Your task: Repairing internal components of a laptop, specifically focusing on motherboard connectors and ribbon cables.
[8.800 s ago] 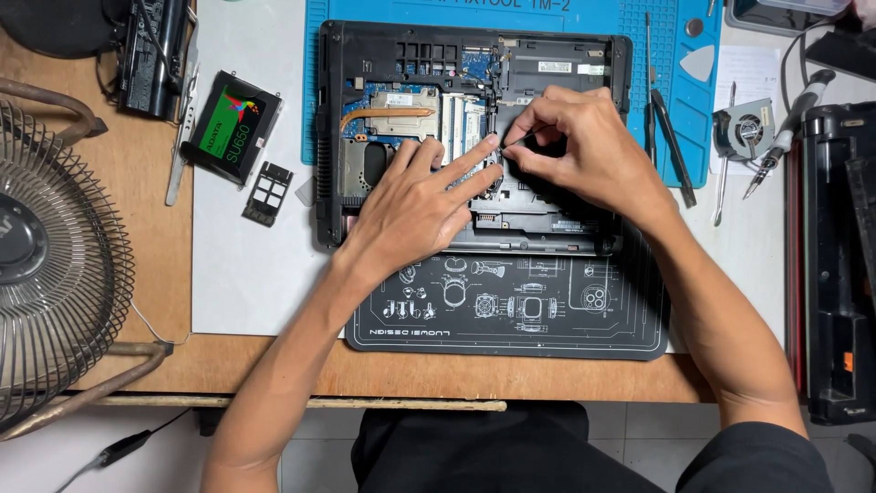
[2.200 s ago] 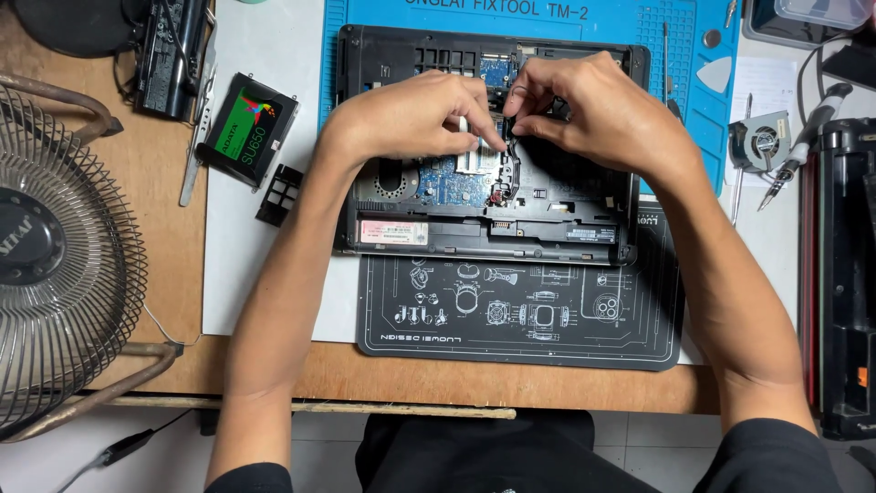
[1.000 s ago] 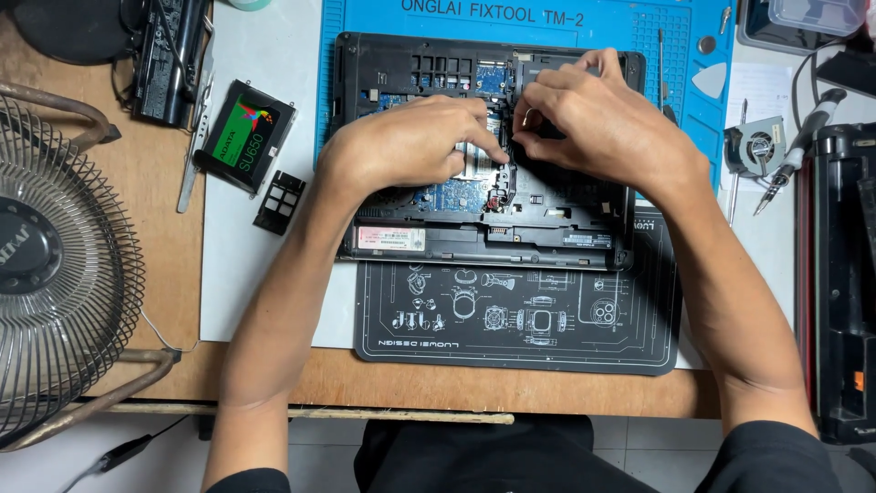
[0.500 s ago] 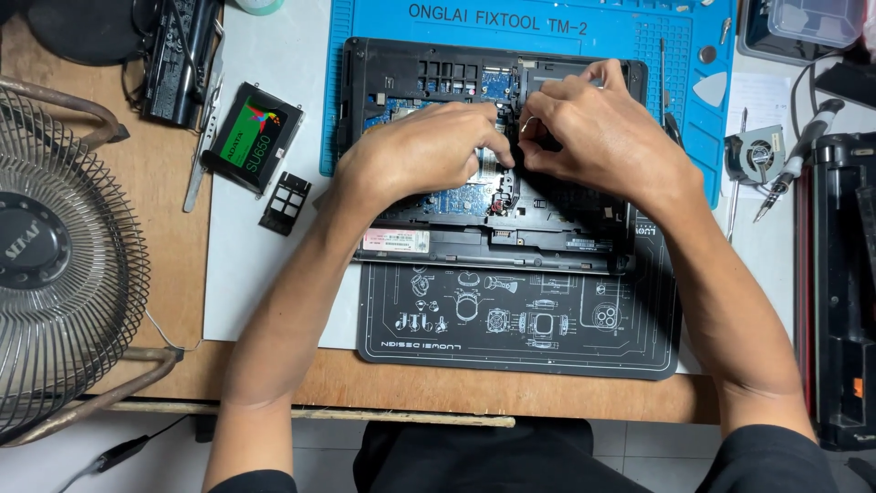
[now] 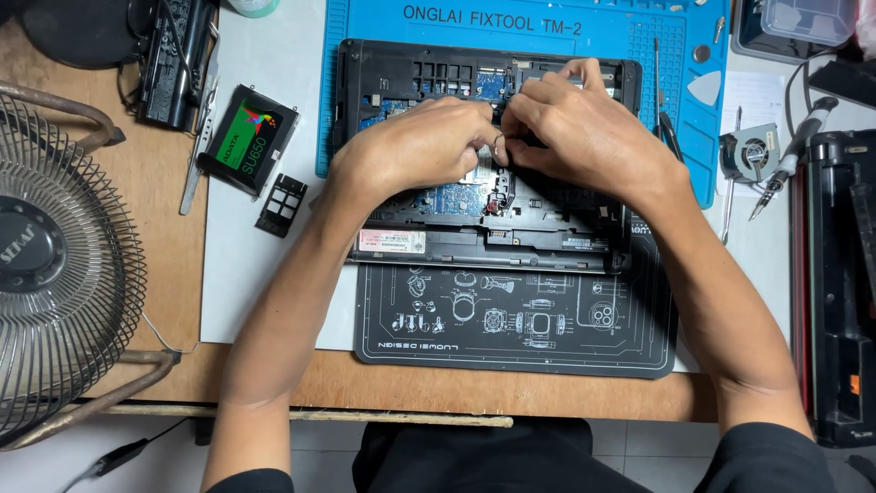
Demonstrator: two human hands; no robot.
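Observation:
An opened black laptop base [image 5: 474, 246] lies upside down across a blue work mat [image 5: 547, 27] and a black printed mat [image 5: 511, 319], its blue circuit board exposed. My left hand [image 5: 411, 151] and my right hand [image 5: 584, 132] meet over the middle of the board, fingertips pinched together on a small part there. The part is mostly hidden by the fingers, so I cannot tell what it is.
A drive in a black bracket [image 5: 248, 139] and a small black cover [image 5: 281, 204] lie on the white sheet at left. A desk fan [image 5: 55, 265] stands at far left. A small cooling fan [image 5: 748, 153], screwdrivers [image 5: 792, 155] and black equipment [image 5: 839, 292] sit at right.
Both hands have moved from the laptop's centre towards its far middle and drawn close together, fingertips pinching over the board. The view has shifted slightly.

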